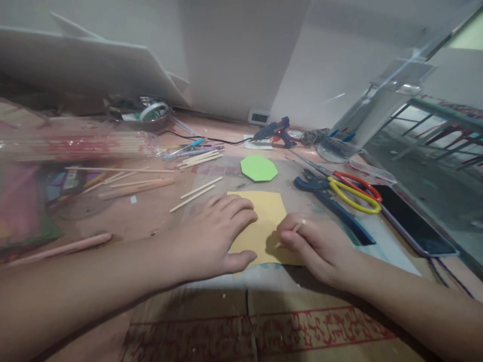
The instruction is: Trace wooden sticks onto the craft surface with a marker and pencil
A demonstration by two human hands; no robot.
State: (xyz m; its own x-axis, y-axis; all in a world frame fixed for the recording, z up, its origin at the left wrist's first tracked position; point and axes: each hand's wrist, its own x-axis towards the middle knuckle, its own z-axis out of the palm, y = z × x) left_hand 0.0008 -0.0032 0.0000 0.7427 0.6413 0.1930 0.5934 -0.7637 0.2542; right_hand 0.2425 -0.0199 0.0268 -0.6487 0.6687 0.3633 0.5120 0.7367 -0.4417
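A yellow paper sheet lies flat on the covered table, between and partly beneath my hands. My left hand rests on the sheet's left side, its fingers spread. At the sheet's right side, my right hand is closed around a thin wooden stick, whose lower tip points down at the paper. Just beyond the sheet lies a green octagonal paper piece. Two loose wooden sticks lie past my left hand, and several more sticks are grouped farther back.
Scissors with red and yellow handles, blue-handled pliers and a phone lie at right. A glue gun and clear container stand behind. Bagged sticks and a pink rod are at left.
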